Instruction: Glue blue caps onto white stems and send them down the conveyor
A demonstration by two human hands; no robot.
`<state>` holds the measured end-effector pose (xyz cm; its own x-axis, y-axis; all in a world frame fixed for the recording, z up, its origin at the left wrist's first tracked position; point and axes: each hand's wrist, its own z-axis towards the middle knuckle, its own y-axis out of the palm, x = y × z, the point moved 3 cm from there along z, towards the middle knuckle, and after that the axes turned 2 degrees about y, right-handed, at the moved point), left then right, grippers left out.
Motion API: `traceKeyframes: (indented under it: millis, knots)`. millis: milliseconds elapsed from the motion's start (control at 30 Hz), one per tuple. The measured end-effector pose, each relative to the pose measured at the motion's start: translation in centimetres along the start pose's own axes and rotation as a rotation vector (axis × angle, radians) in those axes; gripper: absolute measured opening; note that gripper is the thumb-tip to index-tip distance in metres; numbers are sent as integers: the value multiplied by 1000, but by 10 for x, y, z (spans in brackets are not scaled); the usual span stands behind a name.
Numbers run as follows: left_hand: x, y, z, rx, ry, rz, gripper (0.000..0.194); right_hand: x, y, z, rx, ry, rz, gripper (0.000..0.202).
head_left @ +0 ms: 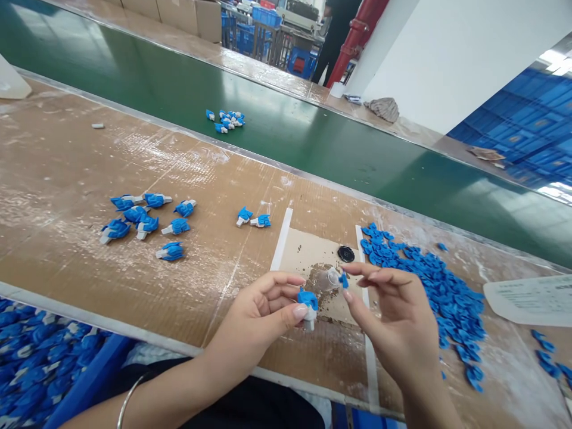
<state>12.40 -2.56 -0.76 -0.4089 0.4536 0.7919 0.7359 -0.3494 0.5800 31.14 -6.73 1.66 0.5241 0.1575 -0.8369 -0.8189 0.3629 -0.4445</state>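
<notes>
My left hand (272,313) grips a small blue-and-white plastic piece (308,305) between thumb and fingers, its white stem pointing down. In a pinch between thumb and forefinger, my right hand (393,316) holds a small blue plastic part (344,280). The two held pieces are apart. Just behind them a small clear container (329,279) sits on a wet-looking patch of a beige sheet (304,244). A black round cap (345,254) lies beyond the container. To the right of my right hand spreads a heap of loose blue parts (429,280).
Several blue-and-white pieces (142,223) lie on the cardboard-covered table (214,262) at left, two more (254,218) nearer the middle. A green conveyor belt (179,89) carries another cluster (227,121). A blue crate (89,381) full of pieces stands lower left. A person (337,36) stands behind.
</notes>
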Motion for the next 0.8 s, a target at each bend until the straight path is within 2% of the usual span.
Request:
traceKeyframes:
  millis: [33,100,233,400,667,733,800]
  knots:
    - [0,-2,1,10,3,16,26,2,-4,2,16,-48,-159,22]
    - [-2,-7,2,29,4,49,26,7,-7,7,-37,-123,-375,19]
    - [-7,-13,4,44,-15,83,24,8,-4,13,-197,-200,-504,13]
    - [-7,-13,4,38,-29,72,23,2,-1,17,-319,-179,-525,9]
    - [-8,-11,3,36,-39,48,24,2,0,15,-246,-182,-476,10]
    - [-9,-11,3,36,-38,39,24,1,2,11,-216,-145,-435,11]
    - [-8,-10,4,33,-26,35,24,-1,4,4,-201,-70,-290,15]
